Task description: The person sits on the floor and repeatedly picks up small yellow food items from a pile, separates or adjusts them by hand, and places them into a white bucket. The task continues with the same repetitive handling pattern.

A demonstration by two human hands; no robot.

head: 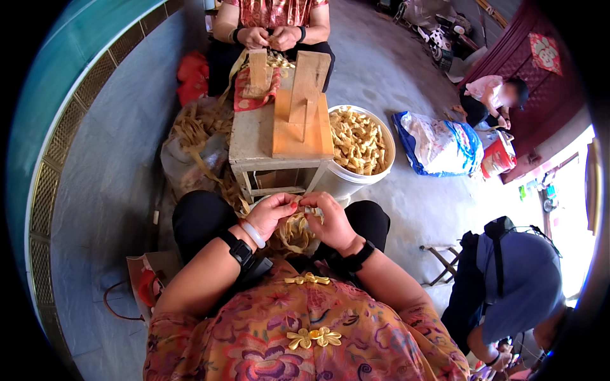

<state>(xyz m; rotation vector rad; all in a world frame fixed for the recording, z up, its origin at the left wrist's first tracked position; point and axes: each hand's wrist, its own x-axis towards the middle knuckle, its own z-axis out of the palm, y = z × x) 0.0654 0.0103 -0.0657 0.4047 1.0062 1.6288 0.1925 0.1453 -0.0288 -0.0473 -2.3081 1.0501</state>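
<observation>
My left hand (270,216) and my right hand (330,224) meet over my lap. Their fingertips pinch a small piece of a tan strip (298,200), mostly hidden by the fingers. The strips look like bean curd skin, though I cannot be sure. Below the hands, a loose heap of tan strips (293,235) lies between my knees. Just beyond stands a small wooden table (251,138), bearing an orange-brown board with an upright wooden block (307,88). To its right, a white bucket (352,178) is full of knotted tan pieces (358,140).
Across the table a person (274,38) handles a similar piece. A plastic bag (193,164) with long strips sits left of the table. A blue-and-white sack (441,145), a red bucket (498,157), a crouching person (493,97), a folding stool (441,262) and a bending person (519,281) are right.
</observation>
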